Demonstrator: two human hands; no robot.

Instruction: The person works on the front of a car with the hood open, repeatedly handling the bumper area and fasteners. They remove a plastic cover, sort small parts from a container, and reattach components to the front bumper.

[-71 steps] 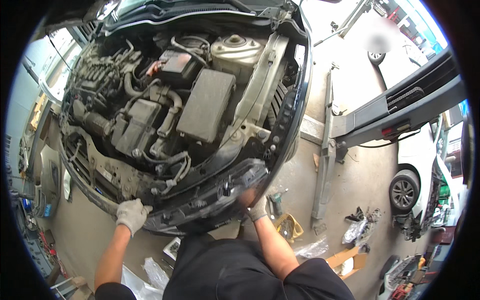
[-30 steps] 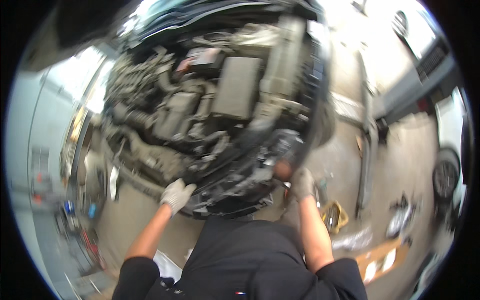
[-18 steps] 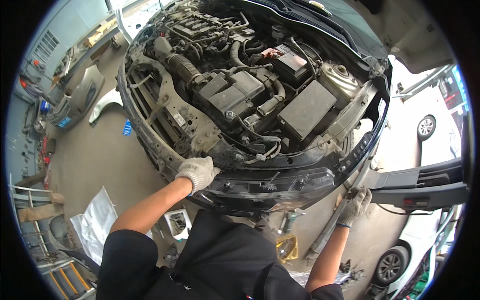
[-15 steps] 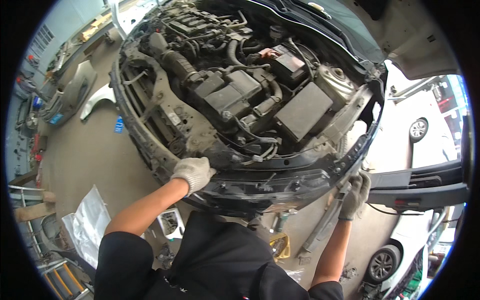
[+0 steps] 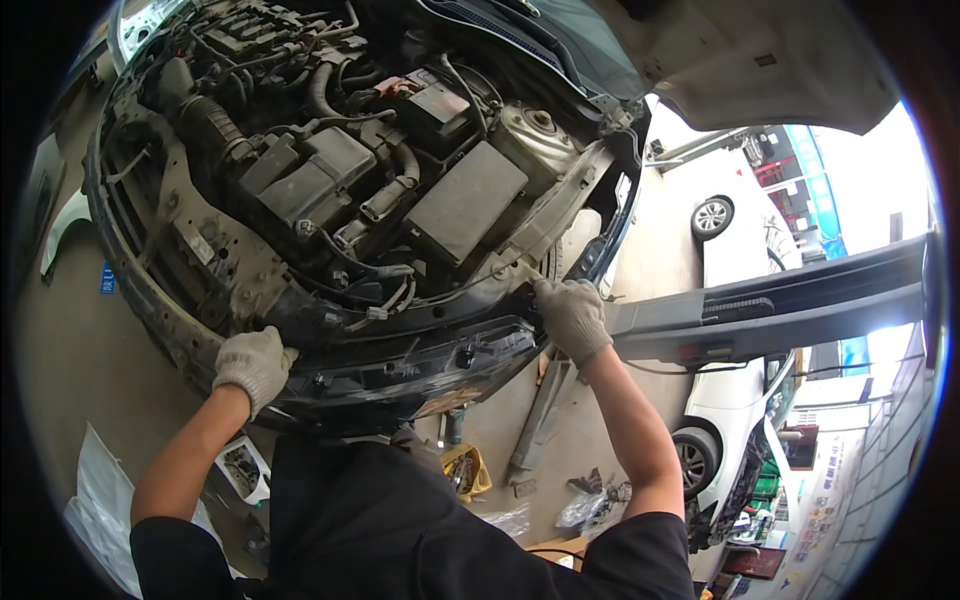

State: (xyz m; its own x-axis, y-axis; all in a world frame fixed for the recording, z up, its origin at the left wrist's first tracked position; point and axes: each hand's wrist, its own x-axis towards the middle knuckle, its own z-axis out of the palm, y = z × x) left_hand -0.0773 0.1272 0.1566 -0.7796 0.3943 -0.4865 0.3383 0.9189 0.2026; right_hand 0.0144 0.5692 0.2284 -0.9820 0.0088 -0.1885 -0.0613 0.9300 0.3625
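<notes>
A dark, glossy headlight [image 5: 430, 362] sits at the front corner of a car with its hood up. My left hand [image 5: 255, 368], in a pale knitted glove, is closed at the headlight's inner end, beside the front frame [image 5: 240, 270]. At the outer end, next to the fender [image 5: 622, 225], my right hand [image 5: 574, 316] is gloved too, its fingers curled over the upper corner. The gloves hide both fingertips. Behind the headlight lies the engine bay, with a black rectangular box cover [image 5: 468, 203] and a battery [image 5: 437, 110].
A grey lift arm [image 5: 800, 305] extends to the right of my right hand. Below the car front, a yellow tray [image 5: 470, 472] of small parts and a white box [image 5: 243, 470] stand on the floor. Plastic sheeting [image 5: 105, 500] lies at left; a white car [image 5: 700, 440] stands at right.
My right hand has moved up from the lower outer side to the headlight's upper outer corner. My left hand stays near the inner end. The view has swung to the right.
</notes>
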